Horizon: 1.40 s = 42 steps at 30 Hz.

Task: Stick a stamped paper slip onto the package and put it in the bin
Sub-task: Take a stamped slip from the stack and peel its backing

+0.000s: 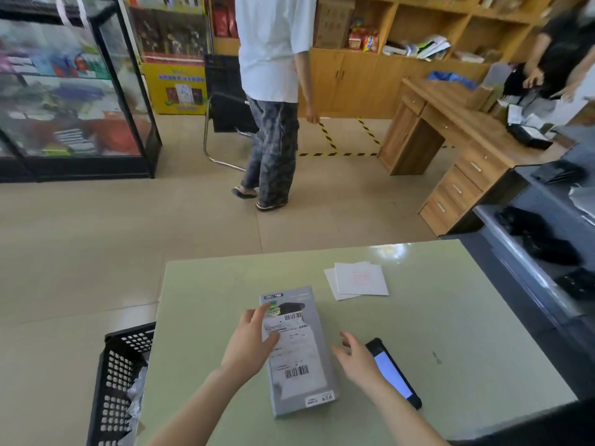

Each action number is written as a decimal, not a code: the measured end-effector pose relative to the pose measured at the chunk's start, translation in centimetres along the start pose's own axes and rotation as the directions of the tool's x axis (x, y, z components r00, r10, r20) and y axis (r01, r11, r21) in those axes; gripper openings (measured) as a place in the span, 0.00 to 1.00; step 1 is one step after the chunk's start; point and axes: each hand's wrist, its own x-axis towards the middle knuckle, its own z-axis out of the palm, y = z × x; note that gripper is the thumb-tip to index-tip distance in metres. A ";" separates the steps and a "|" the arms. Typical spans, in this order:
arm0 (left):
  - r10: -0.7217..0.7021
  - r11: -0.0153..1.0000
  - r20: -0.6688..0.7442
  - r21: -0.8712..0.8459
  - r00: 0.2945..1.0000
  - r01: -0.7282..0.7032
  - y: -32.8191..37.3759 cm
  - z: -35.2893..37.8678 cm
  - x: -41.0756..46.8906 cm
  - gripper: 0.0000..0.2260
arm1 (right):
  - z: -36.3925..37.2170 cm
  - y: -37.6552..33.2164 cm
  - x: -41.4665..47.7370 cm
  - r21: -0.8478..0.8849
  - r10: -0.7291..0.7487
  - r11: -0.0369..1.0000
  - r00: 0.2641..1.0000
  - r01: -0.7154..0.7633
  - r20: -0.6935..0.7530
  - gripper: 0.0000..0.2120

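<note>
A grey flat package [297,352] lies on the pale green table [434,333], its long side pointing away from me. A white shipping label with barcodes [291,349] covers most of its top. My left hand [249,341] rests flat on the package's left edge, fingers spread over the label. My right hand [357,358] hovers open just right of the package, holding nothing. A small stack of white paper slips with a faint red stamp [357,280] lies farther back on the table. A black perforated bin [119,381] stands on the floor at the table's left side.
A black phone with a lit screen [394,373] lies right of my right hand. The bin holds crumpled light material. A person in a white shirt [273,91] stands on the floor ahead. A wooden desk [450,130] and dark counter [531,246] are at the right.
</note>
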 end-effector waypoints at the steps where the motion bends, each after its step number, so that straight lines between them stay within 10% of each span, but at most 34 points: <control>1: 0.011 1.000 -0.013 0.005 1.000 -0.011 0.5 -0.2 0.5 0.27 | -0.5 -0.1 0.5 0.003 0.000 1.000 1.000 0.000 -0.015 0.25; 12: 0.069 0.997 0.003 0.042 0.998 -0.069 7.4 1.7 9.8 0.23 | -8.5 0.1 8.3 0.061 0.056 0.997 0.981 -0.045 -0.184 0.22; 28: -0.003 0.901 0.471 0.383 0.882 -0.201 10.5 12.7 21.6 0.30 | -12.2 2.5 21.0 -0.141 0.248 0.940 0.906 -0.311 -0.344 0.22; 42: -0.034 0.921 0.445 0.362 0.895 -0.145 9.0 14.0 20.8 0.29 | -9.8 2.3 19.8 -0.178 0.039 0.974 0.872 -0.143 -0.488 0.22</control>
